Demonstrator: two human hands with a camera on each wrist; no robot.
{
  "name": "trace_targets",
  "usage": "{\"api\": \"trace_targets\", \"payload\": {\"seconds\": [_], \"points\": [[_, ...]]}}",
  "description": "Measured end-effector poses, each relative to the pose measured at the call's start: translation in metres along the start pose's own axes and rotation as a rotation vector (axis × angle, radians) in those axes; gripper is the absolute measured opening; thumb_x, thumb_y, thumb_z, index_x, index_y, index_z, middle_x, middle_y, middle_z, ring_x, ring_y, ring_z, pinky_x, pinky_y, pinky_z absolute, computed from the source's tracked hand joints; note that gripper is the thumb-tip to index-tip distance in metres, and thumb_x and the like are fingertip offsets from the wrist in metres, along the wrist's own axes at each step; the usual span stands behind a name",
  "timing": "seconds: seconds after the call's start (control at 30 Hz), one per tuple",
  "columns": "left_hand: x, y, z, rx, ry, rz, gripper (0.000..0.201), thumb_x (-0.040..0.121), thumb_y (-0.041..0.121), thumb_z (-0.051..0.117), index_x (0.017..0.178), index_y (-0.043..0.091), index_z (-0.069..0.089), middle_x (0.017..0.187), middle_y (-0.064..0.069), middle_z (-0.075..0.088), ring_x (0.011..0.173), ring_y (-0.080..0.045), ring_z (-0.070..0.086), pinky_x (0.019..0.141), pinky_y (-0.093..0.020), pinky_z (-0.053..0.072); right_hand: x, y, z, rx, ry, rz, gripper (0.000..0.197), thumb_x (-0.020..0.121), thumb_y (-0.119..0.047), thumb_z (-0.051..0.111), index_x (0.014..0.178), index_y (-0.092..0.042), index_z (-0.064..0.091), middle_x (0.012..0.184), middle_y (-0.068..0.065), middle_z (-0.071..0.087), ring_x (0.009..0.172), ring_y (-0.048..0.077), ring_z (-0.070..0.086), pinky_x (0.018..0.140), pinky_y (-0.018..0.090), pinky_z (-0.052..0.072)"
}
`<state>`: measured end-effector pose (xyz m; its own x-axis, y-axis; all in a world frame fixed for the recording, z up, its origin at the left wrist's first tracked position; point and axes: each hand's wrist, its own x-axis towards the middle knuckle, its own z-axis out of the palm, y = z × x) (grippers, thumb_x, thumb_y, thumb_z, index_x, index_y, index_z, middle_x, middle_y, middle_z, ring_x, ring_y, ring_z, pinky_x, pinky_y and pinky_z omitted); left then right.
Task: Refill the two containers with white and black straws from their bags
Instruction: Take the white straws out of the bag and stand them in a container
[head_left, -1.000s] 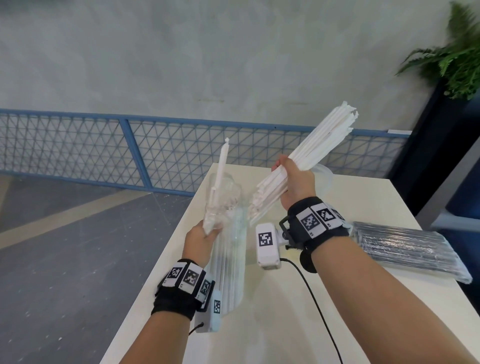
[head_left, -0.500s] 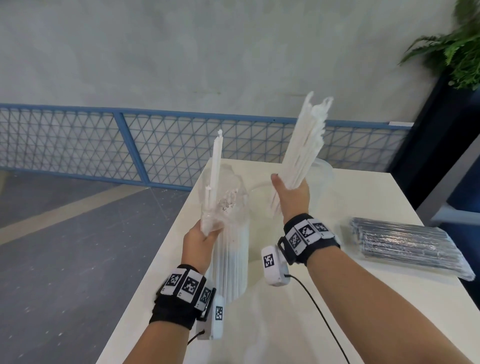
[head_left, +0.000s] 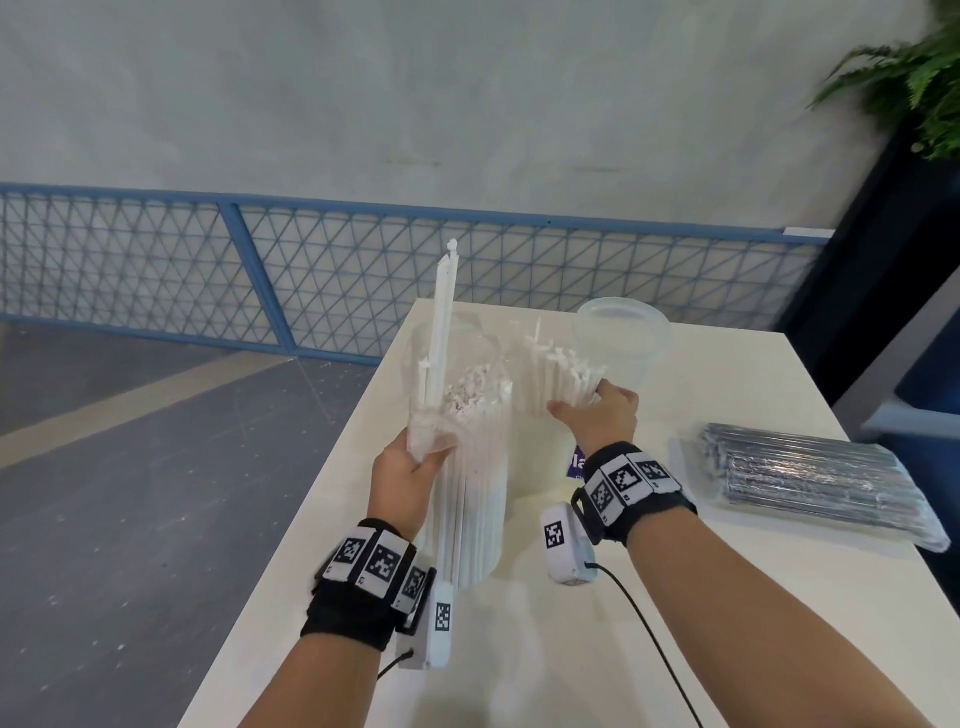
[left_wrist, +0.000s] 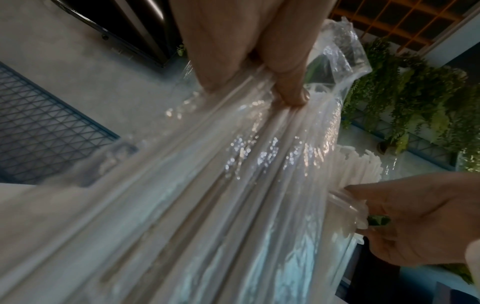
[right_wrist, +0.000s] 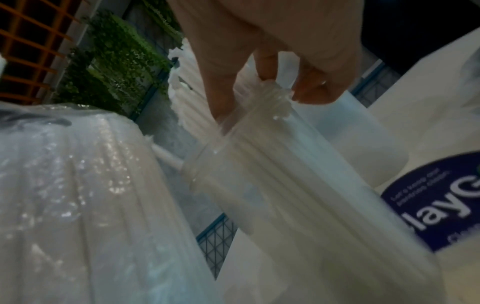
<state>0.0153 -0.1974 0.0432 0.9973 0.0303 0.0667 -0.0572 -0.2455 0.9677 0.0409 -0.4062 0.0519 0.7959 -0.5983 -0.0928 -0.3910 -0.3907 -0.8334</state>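
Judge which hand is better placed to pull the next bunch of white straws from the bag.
Right hand: it is beside the open bag of white straws, while the left hand grips that bag upright and looks needed to steady it.

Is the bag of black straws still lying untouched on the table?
Yes, the bag of black straws lies flat on the table, apart from both hands.

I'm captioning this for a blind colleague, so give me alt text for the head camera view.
Over a white table, the right hand lowers white straws into a clear container, while the left hand holds upright an open bag of white straws. A second container stands behind; a sealed bag of black straws lies at right.
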Motion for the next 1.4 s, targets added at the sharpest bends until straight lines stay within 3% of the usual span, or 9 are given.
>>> {"api": "trace_targets", "payload": {"seconds": [0.1,0.27,0.47,0.67,0.8,0.97,1.1,1.3,1.4], "points": [[-0.002,-0.001,0.003,-0.027,-0.016,-0.004,0.010,0.086,0.012,0.063,0.095,0.013,0.061,0.081,0.007,0.063,0.080,-0.005,0.059,0.073,-0.022,0.045,0.001,0.002,-0.009,-0.014,-0.004,-0.040,0.046,0.075,-0.009,0.068,0.119,0.000,0.056,0.133,0.013,0.039,0.086,0.019,0.048,0.076,0.022,0.037],[-0.007,0.000,0.006,-0.044,-0.031,0.007,0.006,0.086,0.009,0.063,0.090,0.013,0.061,0.078,0.008,0.063,0.076,-0.001,0.057,0.062,-0.003,0.042,0.001,0.002,-0.014,-0.130,-0.128,-0.007,0.053,0.078,-0.019,0.068,0.125,-0.007,0.047,0.131,0.016,0.038,0.107,0.034,0.049,0.085,0.031,0.041],[-0.012,0.001,0.004,-0.091,-0.043,0.021,0.010,0.086,0.008,0.063,0.086,0.018,0.060,0.078,0.009,0.063,0.076,-0.001,0.058,0.060,-0.003,0.043,0.004,0.006,-0.020,-0.126,-0.114,-0.073,0.028,0.074,-0.013,0.065,0.068,-0.021,0.039,0.105,0.019,0.055,0.091,0.031,0.051,0.072,0.029,0.034],[-0.019,-0.004,-0.002,-0.178,-0.087,0.003,0.014,0.084,0.003,0.063,0.097,0.010,0.064,0.086,0.009,0.066,0.084,-0.002,0.061,0.066,-0.001,0.045,-0.018,0.018,-0.038,-0.108,-0.064,-0.017,0.051,0.075,-0.020,0.069,0.121,-0.014,0.048,0.131,0.017,0.039,0.110,0.034,0.047,0.087,0.033,0.040],[-0.022,-0.008,-0.010,-0.254,-0.147,-0.019,0.021,0.083,0.002,0.065,0.094,0.019,0.065,0.090,0.010,0.069,0.085,0.003,0.065,0.069,-0.006,0.048,-0.071,0.000,-0.041,0.170,0.218,-0.536,0.055,0.075,-0.021,0.073,0.125,-0.019,0.049,0.131,0.006,0.038,0.115,0.018,0.046,0.098,0.022,0.037],[-0.025,-0.011,-0.021,-0.315,-0.298,-0.002,0.033,0.072,-0.003,0.074,0.097,0.016,0.066,0.091,0.000,0.075,0.095,-0.018,0.069,0.077,-0.021,0.053,-0.121,-0.012,-0.017,0.203,-0.259,-0.574,0.086,0.069,-0.034,0.078,0.139,-0.025,0.030,0.140,-0.004,0.037,0.126,0.006,0.042,0.104,0.020,0.037],[-0.021,-0.016,-0.024,-0.384,-0.500,0.036,0.091,0.052,0.007,0.087,0.131,0.007,0.043,0.124,-0.012,0.062,0.116,-0.022,0.060,0.093,-0.032,0.051,-0.132,-0.012,-0.007,0.273,-0.474,-0.466,0.114,0.065,-0.021,0.083,0.147,-0.024,0.003,0.133,-0.019,0.037,0.123,-0.006,0.036,0.097,0.002,0.030],[-0.024,-0.025,-0.019,-0.236,-0.418,0.024,0.101,0.050,0.016,0.088,0.136,0.020,0.037,0.131,-0.001,0.057,0.122,-0.013,0.055,0.095,-0.027,0.050,-0.129,0.004,0.015,0.184,-0.481,-0.424,0.092,0.072,-0.024,0.077,0.144,-0.020,0.020,0.135,-0.003,0.051,0.123,0.013,0.050,0.101,0.023,0.041],[-0.028,-0.031,-0.018,-0.157,-0.336,0.038,0.095,0.046,0.025,0.088,0.128,0.031,0.042,0.123,0.007,0.060,0.115,-0.003,0.058,0.086,-0.017,0.051,-0.127,0.013,0.019,0.208,-0.495,-0.404,0.081,0.074,-0.024,0.076,0.140,-0.023,0.028,0.126,-0.008,0.055,0.118,0.010,0.052,0.092,0.008,0.041]]}}
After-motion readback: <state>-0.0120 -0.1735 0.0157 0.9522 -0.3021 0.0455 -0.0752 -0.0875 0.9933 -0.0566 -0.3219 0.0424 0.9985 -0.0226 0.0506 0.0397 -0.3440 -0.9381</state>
